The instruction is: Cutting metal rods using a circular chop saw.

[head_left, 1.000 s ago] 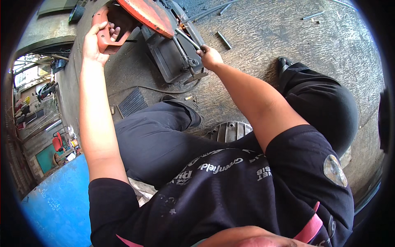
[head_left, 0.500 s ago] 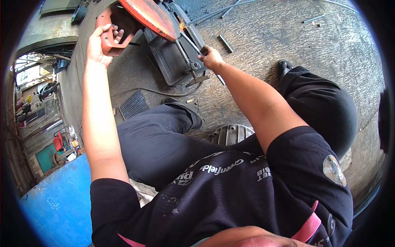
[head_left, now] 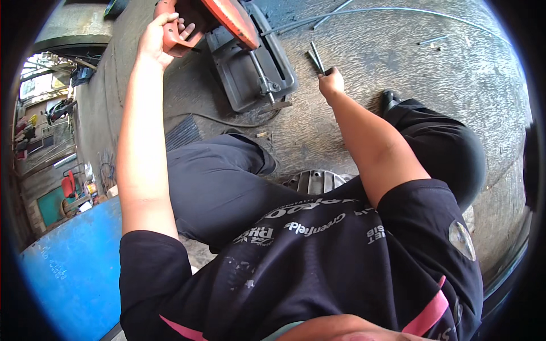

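My left hand (head_left: pixel 159 41) is closed around the orange-red handle (head_left: pixel 172 38) of a chop saw. The saw's orange-red blade guard (head_left: pixel 232 23) slants over a dark grey metal base (head_left: pixel 230 85) with a screw clamp (head_left: pixel 263 79). Right of the base, my right hand (head_left: pixel 331 81) is closed on a thin metal rod (head_left: pixel 316 54), low over the floor. A second short rod piece (head_left: pixel 311 56) lies right beside it; whether my fingers touch that piece is hard to tell.
Long thin rods (head_left: pixel 364 11) stretch from the saw across the floor to the right. A short offcut (head_left: pixel 433 40) lies farther right. A cable (head_left: pixel 227 122) curves below the saw. A round ribbed metal piece (head_left: pixel 316 181) sits between my legs, and a blue panel (head_left: pixel 74 267) stands at left.
My right hand has drawn the rod out of the saw and moved right, beside the short piece on the floor. Sparks at the blade are gone. My left hand still grips the handle.
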`<state>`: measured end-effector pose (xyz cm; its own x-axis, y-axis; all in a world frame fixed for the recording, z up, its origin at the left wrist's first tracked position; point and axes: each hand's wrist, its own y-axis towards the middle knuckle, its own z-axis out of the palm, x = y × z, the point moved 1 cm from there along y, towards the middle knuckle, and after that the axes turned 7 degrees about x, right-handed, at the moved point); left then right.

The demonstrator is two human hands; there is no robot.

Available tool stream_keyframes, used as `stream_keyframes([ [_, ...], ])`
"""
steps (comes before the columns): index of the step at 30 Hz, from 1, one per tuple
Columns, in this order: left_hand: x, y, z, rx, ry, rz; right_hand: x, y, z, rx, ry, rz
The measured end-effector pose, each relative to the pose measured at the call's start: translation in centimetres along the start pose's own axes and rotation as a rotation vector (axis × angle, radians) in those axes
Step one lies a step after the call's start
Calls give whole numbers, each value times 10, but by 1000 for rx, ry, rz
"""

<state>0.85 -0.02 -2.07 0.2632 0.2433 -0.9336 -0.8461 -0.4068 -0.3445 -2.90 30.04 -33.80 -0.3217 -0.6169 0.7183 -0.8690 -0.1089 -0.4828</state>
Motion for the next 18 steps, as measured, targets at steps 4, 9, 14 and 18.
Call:
stream_keyframes([
  [4, 0, -2, 6, 11, 22, -18, -7, 14, -1, 65, 82, 45],
  [9, -1, -8, -3, -17, 72, 16, 34, -16, 7, 351, 252, -87],
  [14, 0, -3, 7, -20, 68, 30, 52, -24, 12, 464, 230, -199],
  [18, -3, -5, 4, -5, 27, -26, 59, -30, 16, 513, 298, -195],
])
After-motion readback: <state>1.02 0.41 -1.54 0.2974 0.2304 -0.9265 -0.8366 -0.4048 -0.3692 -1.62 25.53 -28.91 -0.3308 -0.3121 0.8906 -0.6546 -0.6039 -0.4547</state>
